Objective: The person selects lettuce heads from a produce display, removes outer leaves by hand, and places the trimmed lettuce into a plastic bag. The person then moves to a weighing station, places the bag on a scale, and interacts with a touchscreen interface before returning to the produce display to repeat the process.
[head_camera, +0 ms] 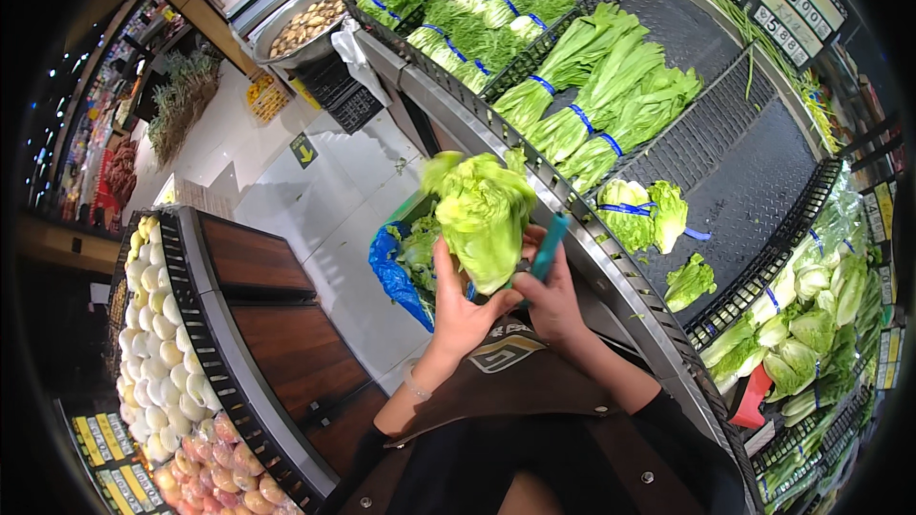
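Slightly blurred, a head of leafy lettuce (483, 218) is held up before my apron, over the aisle side of the shelf. My left hand (458, 307) is closed around its lower left side. A teal-handled tool (549, 247), its kind unclear, is gripped in my right hand (554, 293), close to the base of the lettuce. Below and behind the lettuce stands a bin lined with a blue plastic bag (392, 268), with loose green leaves in it. On the shelf to the right lie a lettuce with a blue band (626, 211) and a loose lettuce leaf (690, 282).
The metal shelf edge (572, 211) runs diagonally close to my right arm. Banded leafy greens (594, 104) lie in the black rack beyond. Wrapped white fruit (161, 343) and red fruit (222, 465) fill a stand at left. A metal basin (304, 21) stands at the upper left.
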{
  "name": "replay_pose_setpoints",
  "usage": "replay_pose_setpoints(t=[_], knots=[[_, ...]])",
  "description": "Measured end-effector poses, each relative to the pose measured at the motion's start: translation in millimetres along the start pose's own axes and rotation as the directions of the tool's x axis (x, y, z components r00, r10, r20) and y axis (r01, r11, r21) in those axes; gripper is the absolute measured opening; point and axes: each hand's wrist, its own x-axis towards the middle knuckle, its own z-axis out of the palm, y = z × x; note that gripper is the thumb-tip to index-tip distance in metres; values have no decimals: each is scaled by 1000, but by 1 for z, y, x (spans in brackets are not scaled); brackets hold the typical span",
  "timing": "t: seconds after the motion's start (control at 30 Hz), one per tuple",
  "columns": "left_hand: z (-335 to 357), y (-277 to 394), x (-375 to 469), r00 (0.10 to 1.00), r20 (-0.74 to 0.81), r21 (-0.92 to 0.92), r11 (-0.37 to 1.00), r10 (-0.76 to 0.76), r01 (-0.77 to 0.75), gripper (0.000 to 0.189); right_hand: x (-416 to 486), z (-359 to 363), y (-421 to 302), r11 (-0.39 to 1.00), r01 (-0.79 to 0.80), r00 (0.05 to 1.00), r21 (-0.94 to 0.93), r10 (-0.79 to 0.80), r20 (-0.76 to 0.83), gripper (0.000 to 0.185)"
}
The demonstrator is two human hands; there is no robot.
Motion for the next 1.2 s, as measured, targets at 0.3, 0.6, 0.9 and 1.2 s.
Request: replay_pose_setpoints(t=[0.3,0.6,0.9,1.2], knots=[[-9,0,10,970,172,439,868,172,-232,64,-6,-18,37,865,-372,927,337,325,189,81],[-9,6,-1,979,-200,269,963,40,15,33,3,-10,34,912,-262,964,315,230,136,66],[-18,-22,5,991,-118,-608,794,-69,-17,15,8,-2,32,852,-275,957,446,288,39,66],[-93,-95,54,774,-615,356,823,-150,442,39,8,3,11,985,39,998,-168,-48,-48,83]])
